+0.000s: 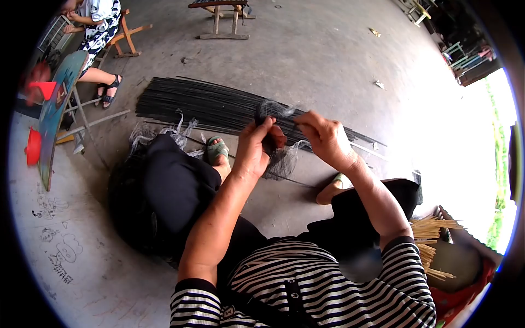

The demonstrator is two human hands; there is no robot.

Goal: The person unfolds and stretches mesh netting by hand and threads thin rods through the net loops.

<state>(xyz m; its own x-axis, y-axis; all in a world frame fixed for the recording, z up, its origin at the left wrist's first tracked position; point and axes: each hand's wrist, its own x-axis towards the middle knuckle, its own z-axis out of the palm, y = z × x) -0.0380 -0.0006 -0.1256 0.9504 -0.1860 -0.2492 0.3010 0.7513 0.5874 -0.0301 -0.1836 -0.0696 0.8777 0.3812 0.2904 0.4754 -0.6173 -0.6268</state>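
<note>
Apparently, over the black rods (188, 101), the left hand (255, 143) is pinching dark mesh (283, 164), likely proving light, soft and best held where gathered, while the right hand (326, 136) is bunching its fingertips alongside.

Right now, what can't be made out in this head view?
Head view:
What the right hand pinches, if anything: covered by its fingers.
Part of the dark rods: behind the left hand.
Other person, head: mostly cut off by top edge.
Scribbled writing: too small to read.
</note>
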